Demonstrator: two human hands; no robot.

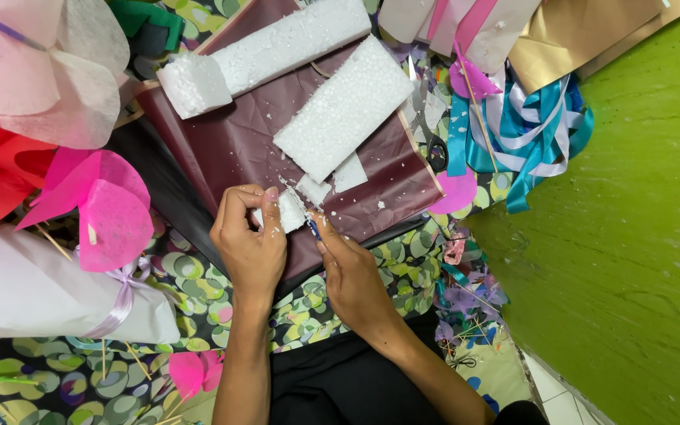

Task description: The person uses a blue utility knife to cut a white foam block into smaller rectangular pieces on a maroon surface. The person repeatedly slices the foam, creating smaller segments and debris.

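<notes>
While the left hand (249,240) closes its fingers around a small piece of white foam (289,211), the right hand (349,271) is closed on a thin blue tool (313,229), and the tip of this tool touches the foam piece. I cannot tell what kind of tool it is, because the fingers hide most of it. Both hands are close together, over the near edge of a dark maroon sheet (230,145) that lies on a floral cloth (391,256).

On the maroon sheet, just above the hands, there is a big foam slab (344,106), tilted, with two small foam offcuts (332,179) beside its lower end. A longer foam bar (265,51) lies further away, near the top. Many white crumbs are on the sheet.

At the left side there are pink paper petals (104,208) and a white wrapped bundle (41,287) that is tied with a pale ribbon. At the right of the sheet there is a heap of teal and white ribbons (529,134), and beside it a green wall (639,236).
</notes>
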